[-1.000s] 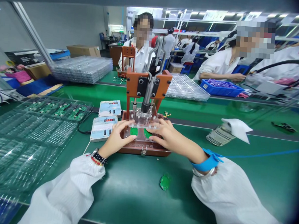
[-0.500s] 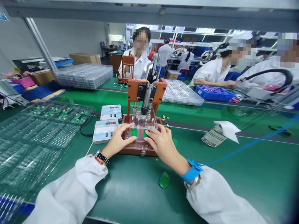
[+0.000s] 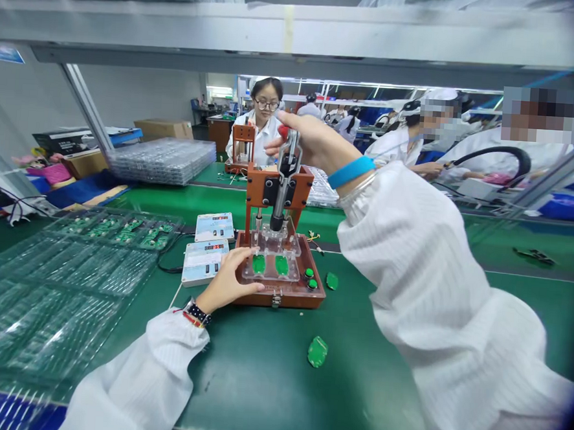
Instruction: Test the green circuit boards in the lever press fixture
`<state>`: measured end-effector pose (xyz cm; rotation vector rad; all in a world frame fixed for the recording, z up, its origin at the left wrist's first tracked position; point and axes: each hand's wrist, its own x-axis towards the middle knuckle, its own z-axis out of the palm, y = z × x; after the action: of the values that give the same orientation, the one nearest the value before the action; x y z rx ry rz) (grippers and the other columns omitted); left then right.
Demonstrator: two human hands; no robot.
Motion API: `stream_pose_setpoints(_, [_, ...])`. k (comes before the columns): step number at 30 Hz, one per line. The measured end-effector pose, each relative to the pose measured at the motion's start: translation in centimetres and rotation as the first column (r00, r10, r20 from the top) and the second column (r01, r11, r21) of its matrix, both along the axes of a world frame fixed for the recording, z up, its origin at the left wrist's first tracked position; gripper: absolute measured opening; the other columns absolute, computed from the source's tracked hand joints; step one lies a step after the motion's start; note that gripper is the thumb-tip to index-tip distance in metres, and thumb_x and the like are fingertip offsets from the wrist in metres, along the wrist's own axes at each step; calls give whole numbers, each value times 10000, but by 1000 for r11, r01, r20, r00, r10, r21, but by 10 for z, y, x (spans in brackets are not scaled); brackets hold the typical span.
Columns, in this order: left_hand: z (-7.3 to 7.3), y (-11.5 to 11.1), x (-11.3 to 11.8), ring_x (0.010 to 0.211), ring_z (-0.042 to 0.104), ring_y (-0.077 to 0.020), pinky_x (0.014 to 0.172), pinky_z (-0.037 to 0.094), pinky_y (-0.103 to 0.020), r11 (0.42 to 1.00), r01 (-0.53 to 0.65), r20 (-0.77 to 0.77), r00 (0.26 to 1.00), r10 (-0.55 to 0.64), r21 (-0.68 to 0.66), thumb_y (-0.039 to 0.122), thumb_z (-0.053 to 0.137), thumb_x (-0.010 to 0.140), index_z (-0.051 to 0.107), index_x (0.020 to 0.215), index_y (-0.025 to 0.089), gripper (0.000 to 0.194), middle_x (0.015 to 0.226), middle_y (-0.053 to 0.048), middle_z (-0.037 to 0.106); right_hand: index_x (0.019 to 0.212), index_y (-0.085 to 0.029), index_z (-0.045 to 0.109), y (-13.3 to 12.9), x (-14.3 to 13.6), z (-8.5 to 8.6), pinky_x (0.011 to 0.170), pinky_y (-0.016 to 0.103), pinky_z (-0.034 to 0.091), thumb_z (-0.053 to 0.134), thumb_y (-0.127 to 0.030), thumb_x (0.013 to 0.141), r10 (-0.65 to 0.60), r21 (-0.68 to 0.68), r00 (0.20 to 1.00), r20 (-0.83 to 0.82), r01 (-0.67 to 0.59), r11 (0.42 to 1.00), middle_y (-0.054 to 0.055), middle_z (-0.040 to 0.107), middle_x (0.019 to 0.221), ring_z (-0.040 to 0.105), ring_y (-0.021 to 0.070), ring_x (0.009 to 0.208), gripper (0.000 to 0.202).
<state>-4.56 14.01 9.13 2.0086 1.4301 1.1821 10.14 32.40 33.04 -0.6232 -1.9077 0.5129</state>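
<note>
Workshop behind, people in white coats [image 3: 271, 133] across the upper frame; green table [image 3: 252, 375] below. Right hand [image 3: 315, 142], upper centre: fingers at the red knob [image 3: 283, 132] on the press lever [image 3: 290, 165], thumb above it. Partly hidden, can't tell how tightly they're closed. Left hand [image 3: 223, 282], mid-frame: thumb and fingers spread wide in a C at the left edge of the base [image 3: 291, 300], gripping nothing. Press [image 3: 257, 190] stands upright at centre; lever points up, top leaning slightly right, black tip [image 3: 277, 223] down. Base long axis runs left-right. Two green boards [image 3: 282, 265] side by side on the clear lower plate [image 3: 269, 276], long axes near-far. One loose board [image 3: 317, 352] lower centre-right, long axis roughly up-frame; another [image 3: 332, 281] just right of the base. Display boxes [image 3: 215, 227] left of the press, clear trays [image 3: 68, 299] at frame left.
</note>
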Motion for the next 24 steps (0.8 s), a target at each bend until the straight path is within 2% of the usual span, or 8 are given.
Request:
stream_pose_setpoints(3, [3, 0, -4, 1270, 417, -273, 1073, 327, -423, 999, 7, 12, 1000, -8, 35, 392, 700, 766, 497, 1300, 236, 591, 1334, -93, 494, 878, -127, 498, -38, -2, 18, 748, 226, 516, 412, -268, 986, 54, -26, 997, 57, -53, 998, -24, 618, 725, 615, 54, 659, 197])
stream_pose_setpoints(5, [4, 3, -10, 1220, 475, -251, 1048, 359, -413, 992, -62, 43, 997, 57, 111, 351, 582, 851, 540, 1240, 215, 414, 1280, -89, 547, 1030, -151, 484, -80, 8, 10, 793, 216, 510, 458, -178, 956, 70, 165, 997, -27, -65, 984, -10, 628, 902, 630, 73, 824, 83])
stream_pose_setpoints(8, [4, 11, -27, 1112, 554, -234, 1003, 400, -406, 950, -229, 62, 973, 220, 214, 256, 434, 899, 610, 1101, 180, 278, 1148, -87, 629, 1127, -175, 477, -138, 22, -33, 882, 282, 524, 487, -52, 890, 88, 477, 993, -81, -39, 878, 39, 603, 1012, 603, 132, 984, 267])
stream_pose_setpoints(10, [4, 19, -40, 1089, 563, -236, 988, 408, -404, 935, -271, -12, 960, 281, 231, 234, 416, 892, 623, 1072, 169, 282, 1114, -90, 645, 1039, -206, 518, -157, 24, -71, 964, 383, 493, 417, -57, 910, 56, 521, 987, -149, 30, 853, 48, 600, 1055, 571, 177, 1082, 222])
stream_pose_setpoints(12, [5, 27, -53, 1140, 532, -250, 1010, 384, -413, 948, -258, -153, 945, 288, 188, 250, 443, 882, 613, 1115, 167, 300, 1160, -98, 631, 984, -209, 527, -161, 21, -103, 1024, 469, 441, 366, -60, 916, 65, 494, 983, -170, 28, 869, 68, 588, 1122, 512, 215, 1189, 229])
stream_pose_setpoints(14, [8, 35, -64, 1259, 433, -289, 1059, 316, -453, 969, -240, -324, 913, 248, 65, 304, 536, 845, 560, 1225, 179, 400, 1292, -108, 561, 971, -208, 527, -158, 18, -119, 1037, 509, 421, 351, -55, 906, 98, 460, 978, -181, -4, 888, 79, 578, 1151, 473, 232, 1237, 241])
stream_pose_setpoints(19, [17, 53, -84, 1410, 37, -409, 1086, 84, -596, 946, -179, -583, 812, -13, -271, 512, 764, 624, 239, 1477, 248, 1036, 1528, -125, 240, 986, -221, 522, -155, 13, -120, 1036, 520, 419, 373, -54, 870, 148, 388, 958, -247, -42, 921, 67, 575, 1155, 446, 232, 1265, 252])
stream_pose_setpoints(24, [14, 63, -93, 1405, -69, -399, 1066, -9, -622, 930, -130, -628, 769, -124, -343, 569, 786, 550, 96, 1508, 214, 1233, 1541, -180, 121, 978, -232, 519, -160, 11, -122, 1045, 542, 406, 404, -64, 852, 132, 327, 947, -292, -30, 944, 54, 566, 1181, 415, 246, 1292, 240])
